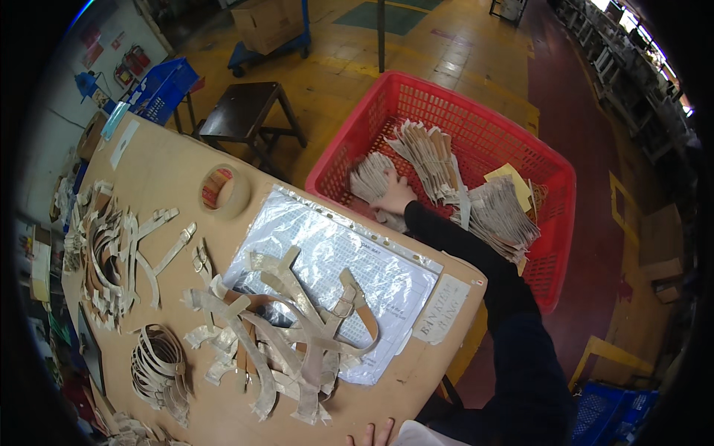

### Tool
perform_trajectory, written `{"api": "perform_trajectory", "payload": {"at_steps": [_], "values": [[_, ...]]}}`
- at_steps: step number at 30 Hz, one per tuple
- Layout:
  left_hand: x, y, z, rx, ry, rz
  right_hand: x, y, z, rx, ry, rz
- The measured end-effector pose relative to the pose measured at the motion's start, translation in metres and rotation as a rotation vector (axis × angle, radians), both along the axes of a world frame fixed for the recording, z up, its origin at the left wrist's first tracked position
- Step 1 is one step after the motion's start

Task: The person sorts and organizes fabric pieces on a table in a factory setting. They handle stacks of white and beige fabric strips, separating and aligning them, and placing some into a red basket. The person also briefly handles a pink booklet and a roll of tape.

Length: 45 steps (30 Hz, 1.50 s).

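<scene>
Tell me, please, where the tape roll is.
In the head view, the tape roll lies on the table left of centre, just left of the plastic sleeve.

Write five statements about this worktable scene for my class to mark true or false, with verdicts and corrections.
1. The right hand reaches into the red basket. True.
2. A tape roll lies on the table. True.
3. The red basket is empty. False: it holds stacked pieces.
4. Loose straps lie partly over a plastic-covered sheet. True.
5. The tape roll rests on the plastic-covered sheet. False: it lies beside it, apart.
</scene>
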<state>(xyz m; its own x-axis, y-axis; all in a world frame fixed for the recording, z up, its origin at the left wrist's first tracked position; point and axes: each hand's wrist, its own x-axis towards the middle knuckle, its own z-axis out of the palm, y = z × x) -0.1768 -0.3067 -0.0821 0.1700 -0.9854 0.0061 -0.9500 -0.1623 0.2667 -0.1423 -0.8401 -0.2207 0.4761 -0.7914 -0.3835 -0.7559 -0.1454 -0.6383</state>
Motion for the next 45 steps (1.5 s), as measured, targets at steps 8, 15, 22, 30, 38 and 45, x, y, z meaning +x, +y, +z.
{"api": "perform_trajectory", "payload": {"at_steps": [8,15,22,30,38,45], "values": [[-0.004,0.001,-0.003,-0.014,0.001,0.010,-0.048,-0.044,0.067,0.537,-0.866,-0.082],[-0.006,0.002,-0.009,-0.058,-0.019,0.010,-0.056,-0.017,0.158,0.353,-1.185,-0.025],[-0.008,0.004,-0.018,-0.125,-0.048,0.022,-0.074,0.040,0.237,0.285,-1.296,0.008],[-0.015,0.031,-0.067,-0.276,-0.142,0.048,-0.101,0.088,0.294,0.141,-1.213,0.191],[-0.008,0.061,-0.154,-0.573,-0.305,0.068,-0.093,0.063,0.266,0.135,-1.061,-0.001],[-0.018,0.047,-0.088,-0.339,-0.149,0.096,-0.062,-0.003,0.131,-0.132,-0.641,-0.079]]}}
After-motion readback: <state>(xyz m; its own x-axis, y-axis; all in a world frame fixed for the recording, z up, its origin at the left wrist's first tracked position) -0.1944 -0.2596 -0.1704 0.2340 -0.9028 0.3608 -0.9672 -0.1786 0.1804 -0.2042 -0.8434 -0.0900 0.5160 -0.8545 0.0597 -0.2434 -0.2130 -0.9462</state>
